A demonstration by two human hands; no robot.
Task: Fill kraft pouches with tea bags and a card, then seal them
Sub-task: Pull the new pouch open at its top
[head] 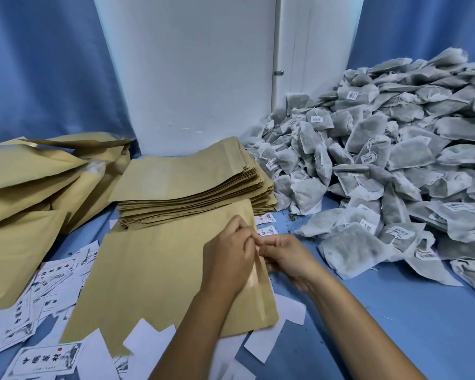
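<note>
Fingers (244,237) of both hands pinched the right-hand mouth edge of a flat kraft pouch (148,275), the left hand (228,259) on top and the right hand (283,256) beside it, fingertips meeting. That smooth tan paper pouch lay on the blue table (395,311) over scattered white printed cards (47,357). Just behind it sat a neat stack of empty pouches (187,182). Puffy filled pouches (25,182) lay at the left. A soft grey heap of fibrous tea bags (395,160) crowded the right, leaving bare blue cloth at the near right.
</note>
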